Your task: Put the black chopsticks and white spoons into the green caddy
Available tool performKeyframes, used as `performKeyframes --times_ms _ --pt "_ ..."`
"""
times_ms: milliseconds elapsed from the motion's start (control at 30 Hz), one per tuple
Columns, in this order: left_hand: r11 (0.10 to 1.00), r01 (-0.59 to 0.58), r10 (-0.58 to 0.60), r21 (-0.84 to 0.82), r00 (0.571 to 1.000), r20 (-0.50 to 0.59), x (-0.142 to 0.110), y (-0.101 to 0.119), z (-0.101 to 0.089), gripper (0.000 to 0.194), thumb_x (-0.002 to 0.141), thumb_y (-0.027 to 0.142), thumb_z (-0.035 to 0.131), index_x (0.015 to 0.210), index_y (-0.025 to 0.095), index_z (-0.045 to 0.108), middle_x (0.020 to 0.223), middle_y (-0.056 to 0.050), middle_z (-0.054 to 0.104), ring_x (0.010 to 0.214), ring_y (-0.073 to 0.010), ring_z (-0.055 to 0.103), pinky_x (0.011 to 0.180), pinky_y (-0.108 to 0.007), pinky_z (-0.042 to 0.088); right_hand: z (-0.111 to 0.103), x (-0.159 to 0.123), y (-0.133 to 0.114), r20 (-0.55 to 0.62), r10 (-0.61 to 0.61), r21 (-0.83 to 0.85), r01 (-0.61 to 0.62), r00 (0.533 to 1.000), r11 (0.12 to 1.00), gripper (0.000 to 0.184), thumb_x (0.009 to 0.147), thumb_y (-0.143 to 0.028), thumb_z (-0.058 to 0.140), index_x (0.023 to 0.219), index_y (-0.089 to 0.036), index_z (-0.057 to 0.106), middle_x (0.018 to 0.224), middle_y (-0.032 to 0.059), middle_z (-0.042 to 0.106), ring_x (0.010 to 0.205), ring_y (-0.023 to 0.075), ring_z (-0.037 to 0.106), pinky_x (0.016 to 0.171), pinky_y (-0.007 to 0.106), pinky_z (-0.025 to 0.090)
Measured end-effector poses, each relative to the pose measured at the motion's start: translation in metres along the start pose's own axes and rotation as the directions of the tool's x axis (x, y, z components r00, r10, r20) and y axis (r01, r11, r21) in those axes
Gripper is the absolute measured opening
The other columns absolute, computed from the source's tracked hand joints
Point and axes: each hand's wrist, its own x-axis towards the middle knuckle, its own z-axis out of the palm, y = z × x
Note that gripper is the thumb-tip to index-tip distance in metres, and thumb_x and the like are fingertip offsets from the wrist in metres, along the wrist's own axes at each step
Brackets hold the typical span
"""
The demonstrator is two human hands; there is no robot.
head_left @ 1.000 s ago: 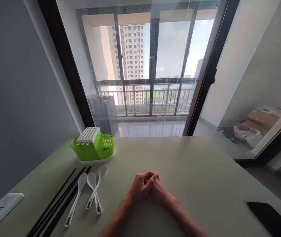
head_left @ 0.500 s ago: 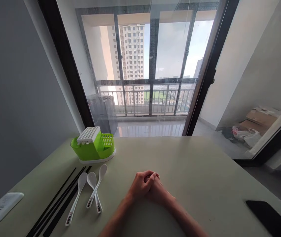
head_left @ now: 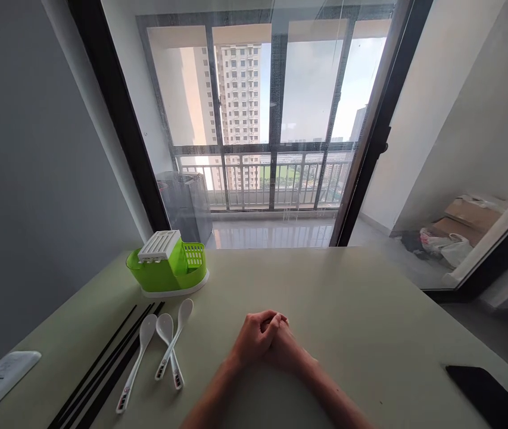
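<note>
My left hand [head_left: 256, 335] and my right hand [head_left: 280, 347] rest clasped together on the table [head_left: 325, 298]. Their fingers are folded around each other, and no object shows between them. To their left lie three white spoons with marked handle ends: one spoon [head_left: 136, 364] on its own, and a second spoon [head_left: 165, 325] crossed by a third spoon [head_left: 185, 310]. Several black chopsticks [head_left: 106, 360] lie side by side left of the spoons. Behind these stands a green utensil holder [head_left: 164, 275] with a white slotted top and white base.
A white oblong object [head_left: 6, 381] with dark marks, perhaps a power strip, lies at the table's left edge. A flat black object [head_left: 490, 390], phone-like, is near the right edge. Beyond the table are a glass door frame [head_left: 363, 173] and cardboard boxes [head_left: 474, 217] on the floor.
</note>
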Motion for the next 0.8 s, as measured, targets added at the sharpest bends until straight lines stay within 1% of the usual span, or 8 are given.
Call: performKeyframes --times_ms 133,367,633,800 --pt "1.000 0.002 -0.002 -0.010 1.000 -0.005 0.0004 -0.0027 0.0002 0.040 0.099 0.037 0.044 0.108 0.021 0.080 0.101 -0.003 0.081 0.095 -0.0214 0.075 0.088 -0.027 0.055 0.0027 0.0002 0.0024 -0.004 -0.009 -0.002 0.009 1.000 1.000 0.014 0.072 -0.014 0.059 0.078 -0.019 0.071 0.080 0.0049 0.075 0.075 0.0199 0.066 0.066 0.029 0.035" --pt "1.000 0.023 -0.023 -0.002 1.000 -0.016 0.0024 -0.0053 0.0004 0.041 0.099 0.039 0.045 0.107 0.020 0.081 0.101 -0.004 0.081 0.095 -0.0225 0.075 0.088 -0.028 0.055 0.0025 0.0025 0.0029 -0.005 -0.033 -0.009 0.033 0.999 0.999 0.017 0.071 -0.013 0.057 0.080 -0.019 0.070 0.081 0.0047 0.075 0.074 0.0195 0.066 0.064 0.029 0.034" --pt "1.000 0.025 -0.025 -0.011 0.999 -0.020 0.0044 -0.0055 0.0005 0.042 0.099 0.037 0.043 0.106 0.019 0.080 0.100 -0.004 0.082 0.094 -0.0214 0.075 0.087 -0.027 0.055 0.0033 0.0040 0.0029 0.009 -0.022 -0.018 0.022 1.000 1.000 0.017 0.070 -0.013 0.057 0.081 -0.019 0.070 0.080 0.0047 0.075 0.074 0.0193 0.065 0.064 0.029 0.033" --pt "0.999 0.028 -0.028 -0.018 0.999 -0.033 0.0045 -0.0081 0.0006 0.041 0.100 0.038 0.044 0.108 0.019 0.080 0.102 -0.004 0.081 0.094 -0.0213 0.075 0.087 -0.027 0.056 0.0020 0.0041 0.0027 0.007 -0.014 -0.014 0.014 1.000 1.000 0.017 0.072 -0.014 0.058 0.084 -0.019 0.070 0.083 0.0039 0.075 0.077 0.0197 0.065 0.067 0.029 0.033"
